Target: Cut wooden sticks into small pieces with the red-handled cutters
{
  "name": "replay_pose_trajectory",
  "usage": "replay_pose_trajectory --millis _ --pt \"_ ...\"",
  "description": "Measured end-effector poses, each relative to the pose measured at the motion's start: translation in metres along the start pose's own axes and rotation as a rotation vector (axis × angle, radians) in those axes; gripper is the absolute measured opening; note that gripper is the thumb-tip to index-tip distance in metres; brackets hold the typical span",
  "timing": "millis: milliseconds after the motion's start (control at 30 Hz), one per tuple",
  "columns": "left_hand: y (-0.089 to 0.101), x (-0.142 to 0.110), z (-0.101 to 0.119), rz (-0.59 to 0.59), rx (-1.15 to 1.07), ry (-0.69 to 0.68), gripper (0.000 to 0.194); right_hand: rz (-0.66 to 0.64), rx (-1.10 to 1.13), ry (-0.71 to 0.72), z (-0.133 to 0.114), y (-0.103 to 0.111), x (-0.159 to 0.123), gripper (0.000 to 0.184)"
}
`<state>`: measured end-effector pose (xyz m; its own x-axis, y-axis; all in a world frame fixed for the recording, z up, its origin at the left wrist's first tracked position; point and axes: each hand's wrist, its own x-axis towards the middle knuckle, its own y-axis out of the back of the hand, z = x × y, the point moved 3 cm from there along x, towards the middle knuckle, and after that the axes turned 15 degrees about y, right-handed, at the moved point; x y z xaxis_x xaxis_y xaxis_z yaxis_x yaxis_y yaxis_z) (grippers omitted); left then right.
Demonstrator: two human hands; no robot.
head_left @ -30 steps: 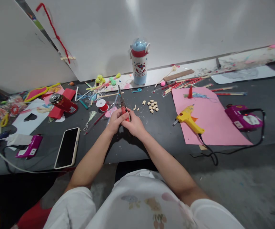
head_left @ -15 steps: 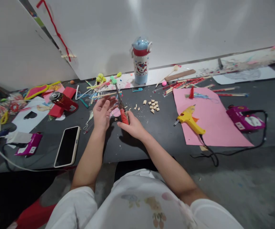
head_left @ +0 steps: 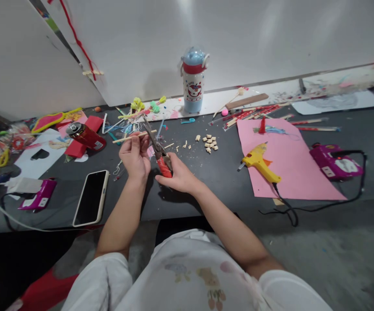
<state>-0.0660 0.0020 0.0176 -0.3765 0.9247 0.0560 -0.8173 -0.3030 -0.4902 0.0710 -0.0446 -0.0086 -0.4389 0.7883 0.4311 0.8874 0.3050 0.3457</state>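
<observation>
My left hand (head_left: 134, 160) pinches a thin pale wooden stick (head_left: 125, 139) between thumb and fingers, holding it almost level above the table. My right hand (head_left: 181, 173) is closed round red-handled pliers (head_left: 157, 149) with long, narrow metal jaws. The jaws point away from me and cross near the stick's right end; whether they grip it I cannot make out. Short cut pieces of wood (head_left: 210, 142) lie in a small group to the right of the pliers. Thin slivers (head_left: 185, 144) are scattered between them and my hands.
A yellow glue gun (head_left: 261, 163) rests on pink paper (head_left: 290, 172) at the right, near a purple power socket (head_left: 334, 162). A bottle (head_left: 194, 82) stands at the back. At left are a phone (head_left: 91, 198), a tilted red can (head_left: 86, 136) and craft scraps.
My left fingers, spread before, now pinch the wooden stick, and the hand has shifted slightly left. The pliers have tilted a little leftward in my right hand.
</observation>
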Motion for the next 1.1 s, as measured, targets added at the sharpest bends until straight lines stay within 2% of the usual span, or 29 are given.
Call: replay_pose_trajectory --millis 133,333,733,900,1000,1100 --pt "0.002 -0.002 -0.002 0.052 0.005 0.025 0.027 0.002 -0.028 0.035 0.001 -0.002 0.000 0.058" --pt "0.001 -0.003 -0.003 0.064 -0.017 0.045 0.025 0.032 -0.069 0.049 0.004 -0.004 0.000 0.061" --pt "-0.002 -0.003 -0.003 0.043 -0.051 0.049 0.021 0.024 -0.058 0.006 0.003 0.000 -0.001 0.047" --pt "0.001 0.002 -0.007 0.082 -0.012 0.087 0.019 0.009 -0.050 -0.076 0.007 0.001 -0.002 0.043" --pt "0.000 0.004 -0.011 0.019 0.061 0.153 0.024 0.033 -0.056 -0.158 0.012 0.001 -0.003 0.044" --pt "-0.005 0.001 -0.018 -0.168 0.191 0.315 0.042 0.070 -0.041 -0.223 0.015 0.002 -0.002 0.047"
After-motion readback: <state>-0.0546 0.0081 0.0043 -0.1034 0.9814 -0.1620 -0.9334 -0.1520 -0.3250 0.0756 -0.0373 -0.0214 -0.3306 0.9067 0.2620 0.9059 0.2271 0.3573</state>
